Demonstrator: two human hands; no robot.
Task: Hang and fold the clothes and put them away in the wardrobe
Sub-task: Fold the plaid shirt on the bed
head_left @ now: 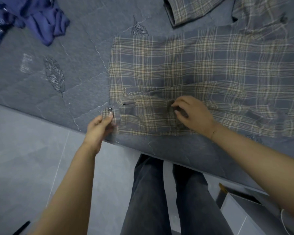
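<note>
Near the bed's edge, the left hand (100, 124) pinches the plaid garment (185, 73) by its buttoned tab while the right hand (193, 114) grips its middle; uneven pulling could skew the fold.

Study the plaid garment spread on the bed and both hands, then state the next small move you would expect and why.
Probably the left hand draws the buttoned tab it pinches across to the buttonhole slit, while the right hand holds the fabric down. The plaid garment lies flat on the bed, its button unfastened.
</note>
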